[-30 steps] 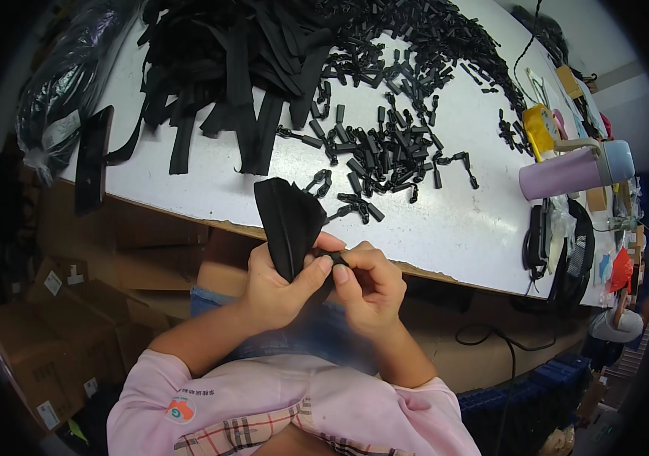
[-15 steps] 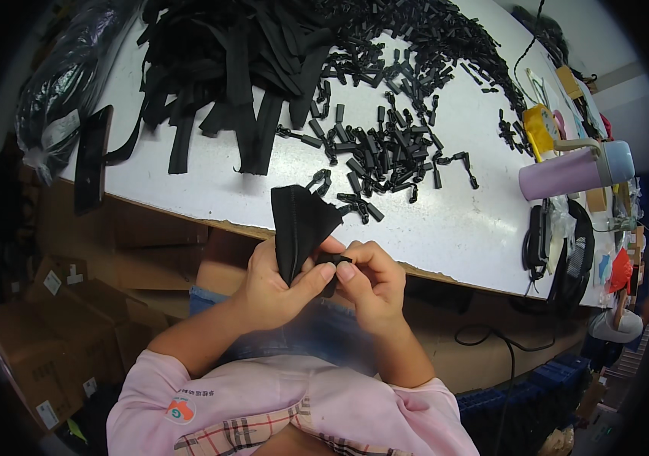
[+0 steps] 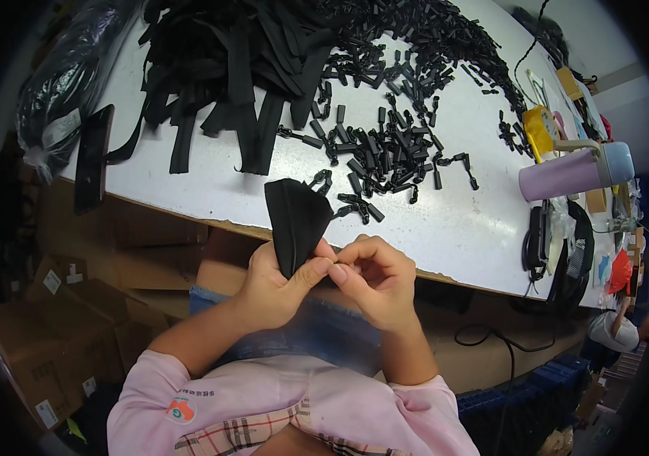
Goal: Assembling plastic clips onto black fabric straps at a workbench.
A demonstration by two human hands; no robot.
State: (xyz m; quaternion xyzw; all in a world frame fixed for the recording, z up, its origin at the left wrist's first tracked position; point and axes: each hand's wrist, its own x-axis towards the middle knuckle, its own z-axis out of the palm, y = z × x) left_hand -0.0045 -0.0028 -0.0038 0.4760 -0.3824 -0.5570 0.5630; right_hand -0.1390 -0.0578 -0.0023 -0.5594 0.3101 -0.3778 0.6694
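A folded black zipper tape point(image 3: 294, 220) rises from my left hand point(image 3: 275, 289), whose thumb and fingers are closed on its lower part. My right hand point(image 3: 377, 285) is pinched close against the left fingertips, at the tape's lower end. What the right fingertips grip is hidden between the thumbs. Both hands are just off the table's front edge, above my lap. Beyond them lies a loose pile of black zipper sliders with pulls point(image 3: 377, 152). A heap of black zipper tapes point(image 3: 241, 68) lies at the far left of the table.
More sliders point(image 3: 446, 38) cover the far end of the white table point(image 3: 453, 228). A dark phone point(image 3: 95, 159) overhangs the left edge beside a clear plastic bag point(image 3: 73, 83). A purple bottle point(image 3: 560, 175) lies at the right. Cardboard boxes point(image 3: 73, 334) stand low left. Another person point(image 3: 615, 330) is far right.
The tape has shifted slightly left and turned. The small dark piece seen between the thumbs earlier is now covered, and my right hand has tilted with its fingers curling closer.
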